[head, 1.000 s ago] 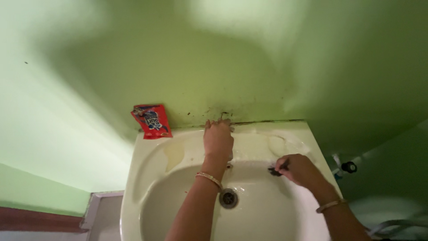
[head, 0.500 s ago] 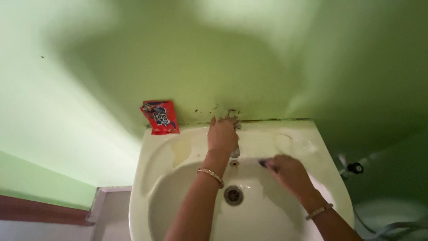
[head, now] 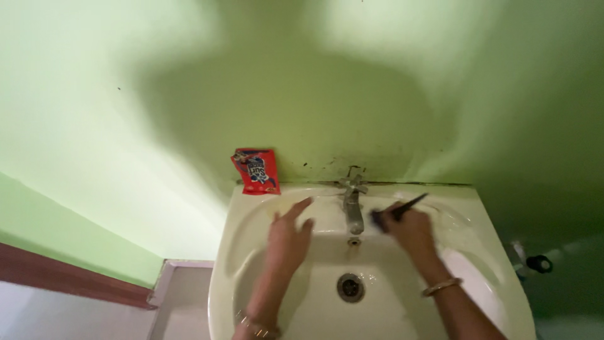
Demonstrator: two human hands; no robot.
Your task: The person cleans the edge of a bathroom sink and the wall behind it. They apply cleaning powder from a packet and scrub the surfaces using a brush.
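Left hand (head: 288, 234) had come off the tap (head: 353, 204) and hung open, fingers spread, over the sink (head: 251, 252) left of it. Right hand (head: 409, 228) gripped a dark brush (head: 397, 210), bristle end just right of the spout.

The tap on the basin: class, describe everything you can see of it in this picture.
The tap is a single dull grey, metal-looking fitting, worn and tarnished, mounted at the middle of the back rim of the cream sink, just below the stained green wall. A small handle sits on top, and its spout reaches forward over the bowl. No water can be seen running from it. The left hand is open beside it, apart from it; the right hand, holding a dark brush, brings the bristles close to the spout.
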